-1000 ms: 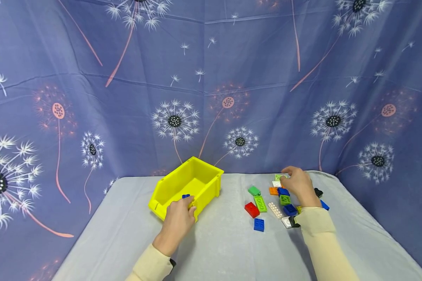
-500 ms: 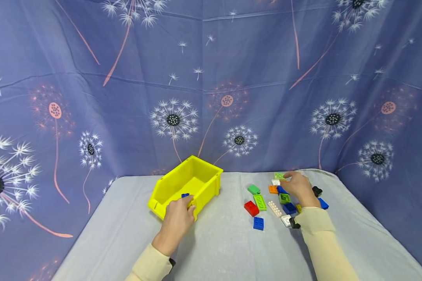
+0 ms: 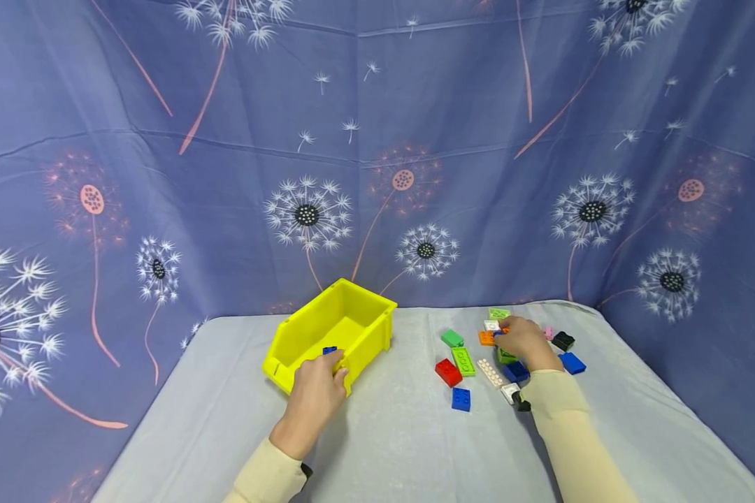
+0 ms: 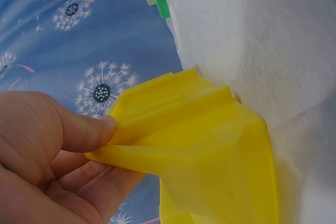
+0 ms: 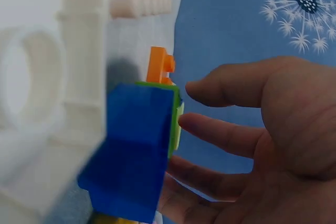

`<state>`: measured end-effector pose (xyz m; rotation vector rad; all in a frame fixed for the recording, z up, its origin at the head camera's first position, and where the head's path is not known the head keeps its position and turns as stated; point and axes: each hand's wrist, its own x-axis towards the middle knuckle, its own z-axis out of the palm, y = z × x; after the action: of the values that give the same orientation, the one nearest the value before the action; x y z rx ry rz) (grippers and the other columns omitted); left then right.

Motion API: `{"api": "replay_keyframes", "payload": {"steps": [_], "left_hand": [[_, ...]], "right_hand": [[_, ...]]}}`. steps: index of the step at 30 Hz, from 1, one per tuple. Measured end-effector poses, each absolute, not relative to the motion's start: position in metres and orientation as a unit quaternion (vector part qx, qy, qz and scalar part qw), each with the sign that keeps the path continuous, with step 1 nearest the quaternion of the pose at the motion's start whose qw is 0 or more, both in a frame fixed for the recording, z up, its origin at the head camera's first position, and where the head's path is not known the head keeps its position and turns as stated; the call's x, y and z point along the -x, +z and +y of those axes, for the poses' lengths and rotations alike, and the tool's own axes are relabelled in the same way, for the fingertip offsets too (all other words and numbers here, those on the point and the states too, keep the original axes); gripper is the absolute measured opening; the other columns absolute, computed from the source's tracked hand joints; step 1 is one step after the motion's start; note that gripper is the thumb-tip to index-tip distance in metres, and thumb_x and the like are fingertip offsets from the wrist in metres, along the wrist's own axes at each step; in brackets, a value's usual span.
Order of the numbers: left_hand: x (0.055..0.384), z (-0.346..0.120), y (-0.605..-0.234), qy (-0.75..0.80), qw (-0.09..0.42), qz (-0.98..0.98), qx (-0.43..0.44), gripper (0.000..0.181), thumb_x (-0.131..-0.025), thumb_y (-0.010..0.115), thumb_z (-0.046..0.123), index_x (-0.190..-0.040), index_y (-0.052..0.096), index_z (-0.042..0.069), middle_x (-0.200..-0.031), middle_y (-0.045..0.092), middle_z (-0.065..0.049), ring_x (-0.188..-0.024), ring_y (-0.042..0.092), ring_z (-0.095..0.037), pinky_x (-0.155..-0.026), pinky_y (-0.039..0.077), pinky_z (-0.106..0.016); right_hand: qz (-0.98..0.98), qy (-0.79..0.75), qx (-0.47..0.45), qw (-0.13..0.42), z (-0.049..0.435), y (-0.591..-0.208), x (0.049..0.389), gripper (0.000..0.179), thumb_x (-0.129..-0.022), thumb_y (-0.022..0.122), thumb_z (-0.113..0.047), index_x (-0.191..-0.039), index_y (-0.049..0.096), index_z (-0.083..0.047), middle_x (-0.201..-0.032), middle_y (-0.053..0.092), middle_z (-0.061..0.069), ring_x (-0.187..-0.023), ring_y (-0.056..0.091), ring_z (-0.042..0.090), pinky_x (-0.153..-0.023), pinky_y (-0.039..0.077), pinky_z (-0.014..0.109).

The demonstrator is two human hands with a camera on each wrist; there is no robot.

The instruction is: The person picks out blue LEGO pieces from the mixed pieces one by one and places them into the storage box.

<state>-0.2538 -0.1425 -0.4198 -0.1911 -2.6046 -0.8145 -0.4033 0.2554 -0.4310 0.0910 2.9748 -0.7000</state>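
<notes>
My left hand pinches the rim of a yellow plastic bin between thumb and fingers; the left wrist view shows the thumb on top of the rim. Inside the bin lies a blue toy brick. Over the heap of bricks on the right is my right hand. Its thumb and fingers are parted in the right wrist view, with a dark blue brick and an orange brick just beyond the fingertips. The hand hides part of the heap in the head view.
Left of the heap lie a red brick, a lime green brick, a green brick and a blue brick. Right of it are a black brick and another blue brick. A dandelion-print curtain hangs behind.
The right hand has shifted left and toward me over the heap, uncovering a pink piece and more of the right-hand blue brick. A blue brick under its fingers tilted. The left hand stays on the bin.
</notes>
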Motion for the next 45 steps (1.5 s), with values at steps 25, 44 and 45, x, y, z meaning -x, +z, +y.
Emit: {"api": "replay_keyframes", "payload": {"steps": [25,44,45], "left_hand": [[0.253,-0.141,-0.419,-0.294,0.201,-0.932,0.066,0.033,-0.091,0.077,0.005,-0.123,0.073,-0.003,-0.113,0.075,-0.02,-0.095,0.073,-0.031,-0.079,0.061,-0.044],[0.254,-0.143,-0.422,-0.288,0.202,-0.933,0.073,0.035,-0.093,0.076,0.007,-0.126,0.072,-0.003,-0.114,0.076,-0.019,-0.082,0.07,-0.021,-0.066,0.056,-0.032],[0.254,-0.143,-0.421,-0.287,0.204,-0.933,0.074,0.035,-0.092,0.076,0.006,-0.126,0.072,-0.003,-0.113,0.075,-0.02,-0.082,0.07,-0.023,-0.067,0.056,-0.033]], "right_hand": [[0.97,-0.231,-0.065,0.032,0.244,-0.441,0.402,0.034,-0.091,0.07,-0.016,-0.119,0.066,0.003,-0.111,0.059,0.025,-0.101,0.049,0.039,-0.085,0.047,0.053],[0.968,-0.242,-0.071,0.007,0.25,-0.442,0.407,0.032,-0.09,0.07,-0.02,-0.115,0.067,0.0,-0.112,0.062,0.025,-0.094,0.054,0.035,-0.077,0.05,0.044],[0.967,-0.244,-0.071,0.006,0.25,-0.441,0.406,0.034,-0.091,0.07,-0.021,-0.117,0.067,0.001,-0.115,0.062,0.026,-0.096,0.054,0.036,-0.08,0.05,0.046]]}}
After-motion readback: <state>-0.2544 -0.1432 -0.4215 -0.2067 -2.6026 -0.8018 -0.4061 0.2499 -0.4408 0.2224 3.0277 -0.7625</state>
